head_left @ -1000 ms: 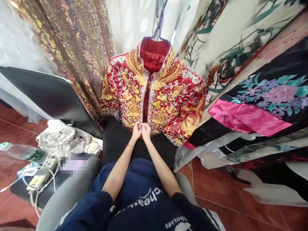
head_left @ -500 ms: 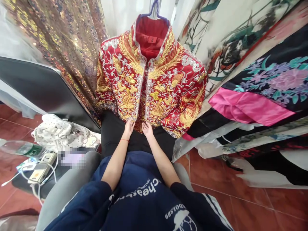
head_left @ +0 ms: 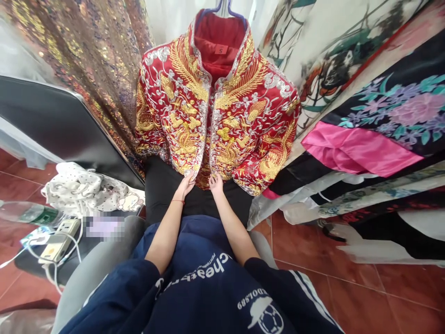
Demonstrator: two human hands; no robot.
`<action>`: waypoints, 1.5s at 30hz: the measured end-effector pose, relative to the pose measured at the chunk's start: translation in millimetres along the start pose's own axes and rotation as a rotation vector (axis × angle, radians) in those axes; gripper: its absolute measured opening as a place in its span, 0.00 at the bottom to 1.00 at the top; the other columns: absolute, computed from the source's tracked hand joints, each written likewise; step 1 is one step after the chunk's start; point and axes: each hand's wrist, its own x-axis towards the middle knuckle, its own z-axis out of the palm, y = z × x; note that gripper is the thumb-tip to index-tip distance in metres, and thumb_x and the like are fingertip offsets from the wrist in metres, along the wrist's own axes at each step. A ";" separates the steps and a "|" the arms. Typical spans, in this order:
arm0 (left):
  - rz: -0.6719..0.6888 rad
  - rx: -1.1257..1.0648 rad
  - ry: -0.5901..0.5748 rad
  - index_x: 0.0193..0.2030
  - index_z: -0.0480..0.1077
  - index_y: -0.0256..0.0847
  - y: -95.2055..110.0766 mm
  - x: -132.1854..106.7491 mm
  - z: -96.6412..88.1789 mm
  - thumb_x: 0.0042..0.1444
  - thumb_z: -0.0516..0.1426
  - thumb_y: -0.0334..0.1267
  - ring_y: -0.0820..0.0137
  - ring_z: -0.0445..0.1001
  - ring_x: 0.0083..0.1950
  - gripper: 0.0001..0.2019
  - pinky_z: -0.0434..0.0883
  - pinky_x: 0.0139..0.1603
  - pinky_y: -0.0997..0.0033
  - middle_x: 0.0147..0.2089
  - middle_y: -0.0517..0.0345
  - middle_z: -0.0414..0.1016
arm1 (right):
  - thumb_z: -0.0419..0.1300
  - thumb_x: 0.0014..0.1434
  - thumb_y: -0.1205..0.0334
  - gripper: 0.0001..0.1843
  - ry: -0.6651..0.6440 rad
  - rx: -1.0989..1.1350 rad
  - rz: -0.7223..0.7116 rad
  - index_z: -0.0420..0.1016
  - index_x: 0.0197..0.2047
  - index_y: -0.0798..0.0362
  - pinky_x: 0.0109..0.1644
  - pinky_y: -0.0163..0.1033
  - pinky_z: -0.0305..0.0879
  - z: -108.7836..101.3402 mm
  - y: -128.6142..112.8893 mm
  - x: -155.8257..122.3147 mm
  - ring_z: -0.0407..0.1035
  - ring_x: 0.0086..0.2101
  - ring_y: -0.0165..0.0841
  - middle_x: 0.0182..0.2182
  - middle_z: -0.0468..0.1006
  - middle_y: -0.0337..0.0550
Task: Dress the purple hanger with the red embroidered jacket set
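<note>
A red jacket (head_left: 229, 111) with gold and silver embroidery hangs on a purple hanger (head_left: 225, 9) straight ahead. Its front edges meet down the middle. My left hand (head_left: 186, 183) rests at the bottom hem of the left front panel with fingers stretched out against the cloth. My right hand (head_left: 216, 182) touches the hem of the right panel just beside it, fingers also extended. A red string bracelet circles my left wrist. Below the jacket hangs a black skirt (head_left: 167, 195).
A sequined gold fabric (head_left: 90, 60) hangs at left above a black panel (head_left: 59, 130). A white dotted bag (head_left: 83, 190), a power strip (head_left: 57, 241) and a bottle (head_left: 28, 213) lie at lower left. Floral garments (head_left: 378, 116) hang at right over a red tiled floor (head_left: 347, 283).
My hands were pinched together at the jacket's front opening; they have parted and now lie flat on the hem. The view has tilted slightly downward.
</note>
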 end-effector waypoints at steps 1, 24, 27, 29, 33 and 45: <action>-0.005 -0.002 -0.008 0.43 0.74 0.36 -0.2 -1.0 0.0 0.57 0.66 0.37 0.82 0.68 0.26 0.10 0.60 0.19 0.84 0.34 0.55 0.77 | 0.61 0.67 0.53 0.22 -0.002 -0.006 0.001 0.70 0.60 0.53 0.54 0.50 0.74 0.4 0.4 0.1 0.73 0.51 0.38 0.56 0.74 0.49; -0.121 0.045 -0.121 0.35 0.77 0.35 -5.2 -3.5 -1.0 0.51 0.67 0.29 0.75 0.76 0.34 0.05 0.71 0.36 0.78 0.33 0.55 0.80 | 0.73 0.36 0.71 0.24 -0.367 -0.004 -0.011 0.71 0.37 0.53 0.26 0.29 0.59 -6.4 18.3 -35.5 0.66 0.25 0.22 0.28 0.78 0.32; -0.166 0.044 -0.159 0.34 0.77 0.34 -5.9 -5.3 -0.1 0.51 0.68 0.28 0.74 0.77 0.35 0.05 0.71 0.40 0.76 0.33 0.55 0.81 | 0.72 0.37 0.71 0.24 -0.412 0.010 -0.014 0.72 0.39 0.51 0.28 0.30 0.63 -6.3 18.3 -39.0 0.68 0.27 0.24 0.30 0.79 0.33; -0.190 0.043 -0.189 0.34 0.77 0.34 -5.6 -6.9 0.8 0.50 0.68 0.28 0.73 0.78 0.35 0.06 0.71 0.42 0.74 0.33 0.55 0.81 | 0.71 0.38 0.71 0.23 -0.444 0.013 -0.011 0.73 0.40 0.50 0.30 0.31 0.65 -6.9 17.3 -39.7 0.69 0.28 0.25 0.31 0.80 0.33; -0.202 0.027 -0.235 0.33 0.77 0.33 -2.5 -10.4 2.6 0.51 0.68 0.28 0.72 0.77 0.36 0.04 0.71 0.46 0.72 0.32 0.54 0.81 | 0.70 0.39 0.72 0.23 -0.502 0.012 0.013 0.74 0.40 0.50 0.33 0.32 0.67 -7.5 14.6 -39.2 0.71 0.31 0.27 0.32 0.81 0.34; -0.181 0.002 -0.252 0.32 0.78 0.35 1.6 -17.6 8.7 0.49 0.66 0.29 0.71 0.76 0.34 0.03 0.72 0.41 0.72 0.33 0.54 0.82 | 0.68 0.44 0.72 0.16 -0.547 0.008 0.049 0.74 0.38 0.52 0.34 0.32 0.68 -6.0 12.7 -39.6 0.71 0.29 0.26 0.30 0.80 0.35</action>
